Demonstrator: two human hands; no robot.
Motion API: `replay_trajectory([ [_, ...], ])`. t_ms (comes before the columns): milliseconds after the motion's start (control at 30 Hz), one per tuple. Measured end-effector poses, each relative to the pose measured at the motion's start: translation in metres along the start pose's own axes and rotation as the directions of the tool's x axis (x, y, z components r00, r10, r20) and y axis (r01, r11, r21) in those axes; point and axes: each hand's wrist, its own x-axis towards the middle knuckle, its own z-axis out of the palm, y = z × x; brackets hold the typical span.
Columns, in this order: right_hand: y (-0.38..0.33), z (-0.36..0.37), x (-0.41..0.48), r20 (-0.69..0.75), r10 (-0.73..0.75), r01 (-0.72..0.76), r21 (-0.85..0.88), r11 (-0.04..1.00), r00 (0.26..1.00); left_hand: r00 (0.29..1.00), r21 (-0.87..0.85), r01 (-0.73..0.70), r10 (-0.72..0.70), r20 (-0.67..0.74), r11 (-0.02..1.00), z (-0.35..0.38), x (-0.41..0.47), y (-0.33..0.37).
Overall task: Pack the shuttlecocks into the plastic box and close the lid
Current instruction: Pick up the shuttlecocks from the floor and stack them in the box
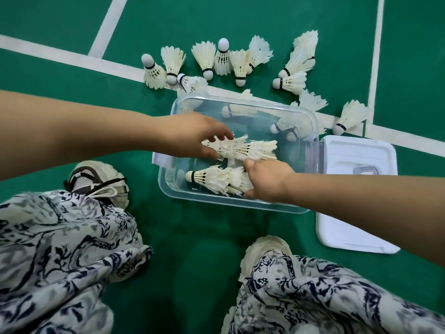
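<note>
I see green court floor point(204, 237), clear plastic box point(231, 203) at centre, white lid point(356, 239) off beside it. Both grips inside box: left hand point(192, 136) fingers clamped on shuttlecocks point(243, 148); right hand point(269, 179) curled round another bunch. Approx. a dozen loose shuttlecocks point(240, 66) beyond box's far edge.

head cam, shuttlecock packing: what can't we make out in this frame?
- Head view: left hand fingertips, buried in shuttlecock feathers; grip unclear.
- Right hand fingers hidden behind its own back.
- Count inside the plastic box: blurred through the clear far wall.
- Lid: partly covered by the right forearm.
</note>
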Motion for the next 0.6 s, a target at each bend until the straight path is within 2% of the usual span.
replay_trajectory([
  [100, 0.004, -0.004, -0.004, -0.022, 0.019, -0.018, 0.046, 0.999, 1.000, 1.000, 0.001, -0.008, 0.008, -0.023, 1.000, -0.004, 0.004, 0.004],
  [200, 0.013, -0.020, -0.012, -0.162, -0.024, 0.029, 0.031, 0.999, 0.987, 1.000, 0.002, -0.021, 0.021, -0.018, 1.000, -0.003, 0.005, 0.005],
  [300, 0.026, -0.045, -0.022, -0.288, -0.017, 0.072, 0.183, 0.980, 0.958, 1.000, 0.020, -0.018, 0.017, 0.006, 1.000, 0.000, 0.005, 0.004],
  [433, 0.050, -0.070, -0.028, -0.436, 0.122, 0.075, 0.408, 0.910, 0.892, 1.000, 0.014, -0.019, 0.018, 0.018, 1.000, -0.001, 0.008, 0.008],
  [500, 0.065, -0.078, -0.027, -0.498, 0.204, 0.049, 0.447, 0.893, 0.843, 1.000, 0.020, -0.030, 0.030, 0.007, 0.999, -0.002, 0.012, 0.011],
  [600, 0.098, -0.082, -0.019, -0.564, 0.348, -0.066, 0.459, 0.886, 0.749, 0.999, 0.035, -0.037, 0.037, 0.005, 0.999, -0.003, 0.017, 0.017],
])
